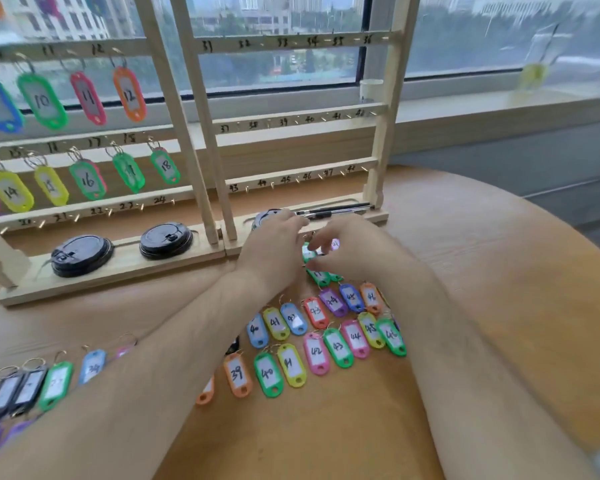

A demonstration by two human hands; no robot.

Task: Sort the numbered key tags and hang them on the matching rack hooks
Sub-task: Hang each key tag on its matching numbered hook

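Two wooden racks stand at the table's back. The left rack carries hung tags such as 10, 12 and 16. On the right rack, the hooks numbered 31 to 48 are bare. Several coloured key tags lie in rows on the table, among them 39, 41 and 44. My left hand rests with relaxed fingers by the right rack's base. My right hand pinches a green key tag between thumb and fingers. More green tags lie just below it.
Black lids sit in the left rack's base, and pens lie in the right rack's base. More tags line the table's left front. The round table's edge curves off at the right. A cup stands on the windowsill.
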